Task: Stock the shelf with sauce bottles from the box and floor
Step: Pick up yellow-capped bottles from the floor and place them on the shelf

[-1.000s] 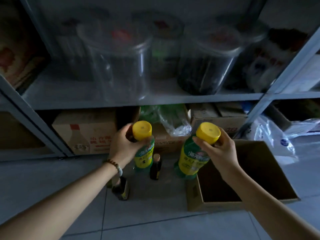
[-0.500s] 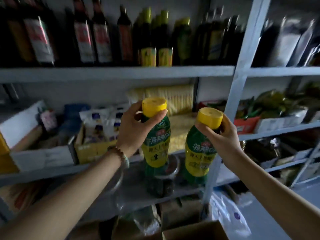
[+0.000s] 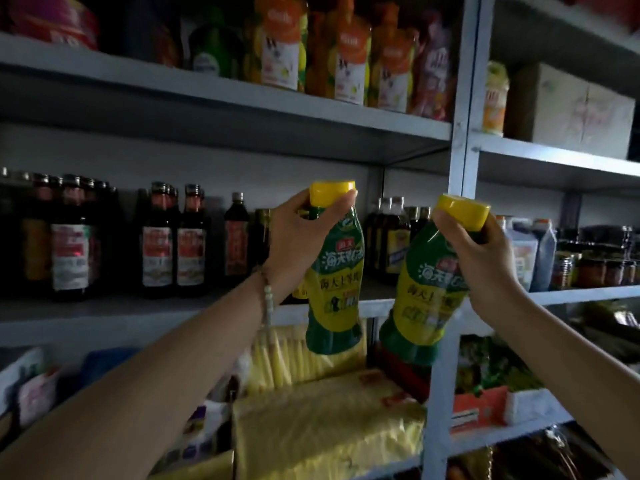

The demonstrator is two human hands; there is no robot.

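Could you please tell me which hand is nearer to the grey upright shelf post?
Right. The right hand, holding a green bottle, overlaps the post in view; the left hand, holding another, is well to its left.

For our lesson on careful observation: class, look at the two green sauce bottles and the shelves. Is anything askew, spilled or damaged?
Only the right bottle, gripped by the right hand, is tilted, its base angled toward the near-upright left bottle in the left hand. No spill or damage shows.
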